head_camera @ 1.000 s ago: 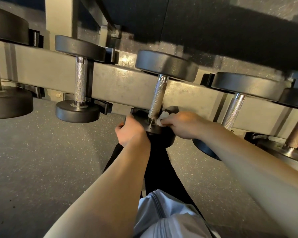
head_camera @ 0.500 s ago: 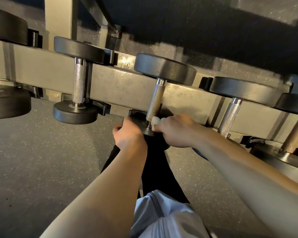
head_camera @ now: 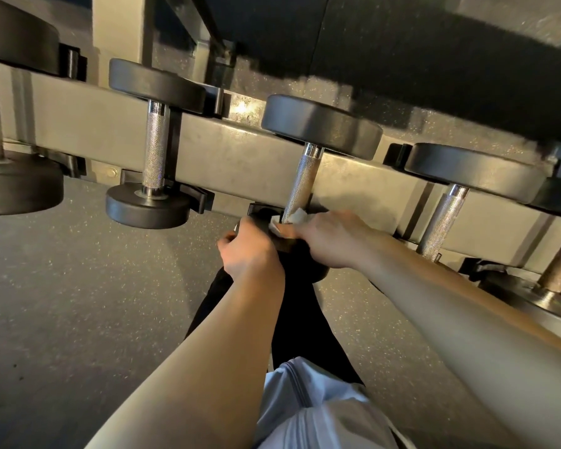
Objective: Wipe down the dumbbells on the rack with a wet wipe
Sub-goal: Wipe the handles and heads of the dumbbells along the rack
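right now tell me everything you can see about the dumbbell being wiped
The dumbbell lies across the grey rack rail, third from the left in the row. Its far head is a round black disc, rubber by the look; the near head is mostly hidden behind the hands. A knurled silver metal handle joins them, with a smooth polished collar at the far end. The right hand presses a white wet wipe round the handle's near end. The left hand grips the near head's left edge.

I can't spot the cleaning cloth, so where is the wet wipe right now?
In the head view, just right of centre, the wet wipe is pinched in the right hand against the bottom of the middle dumbbell handle, beside the left hand.
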